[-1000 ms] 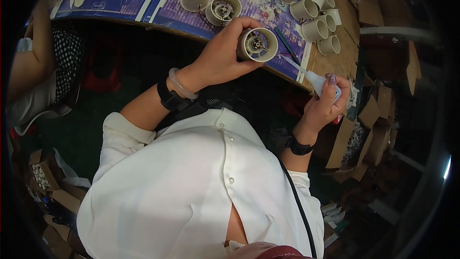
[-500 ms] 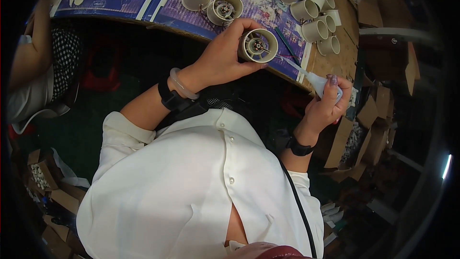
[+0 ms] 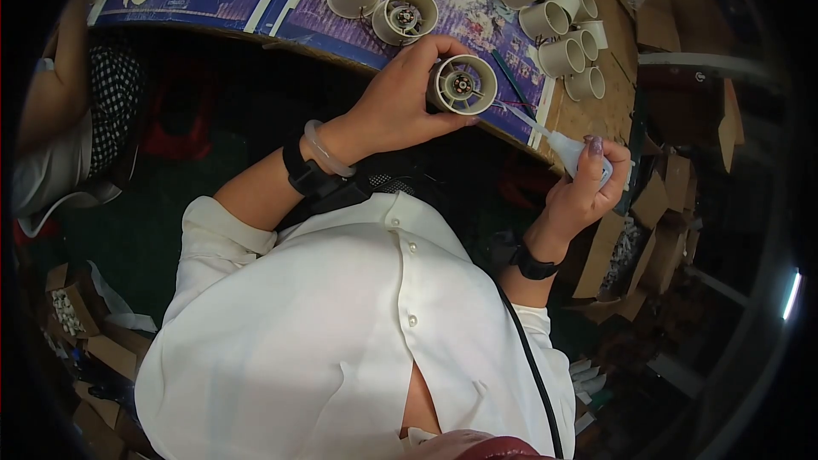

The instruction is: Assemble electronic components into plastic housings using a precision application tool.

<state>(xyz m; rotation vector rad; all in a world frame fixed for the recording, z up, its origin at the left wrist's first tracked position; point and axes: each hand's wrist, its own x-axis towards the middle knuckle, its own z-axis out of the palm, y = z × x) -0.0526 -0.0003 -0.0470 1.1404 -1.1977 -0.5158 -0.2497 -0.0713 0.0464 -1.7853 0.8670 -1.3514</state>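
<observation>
2-handed, holding 1 motor-fitted cream housing [image 3: 464, 85] in the fingers of the left hand [image 3: 404, 100] by the bench [image 3: 615, 77] edge, gripping a squeeze bottle [image 3: 571, 151] in the right hand [image 3: 588, 186], with similar housings [image 3: 560, 59] beyond, unable to tell finished from unfinished.

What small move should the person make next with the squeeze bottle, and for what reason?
Perhaps a light squeeze of the pale bottle by the right hand, since its nozzle ends close beside the cream cylinder in the left hand.
</observation>
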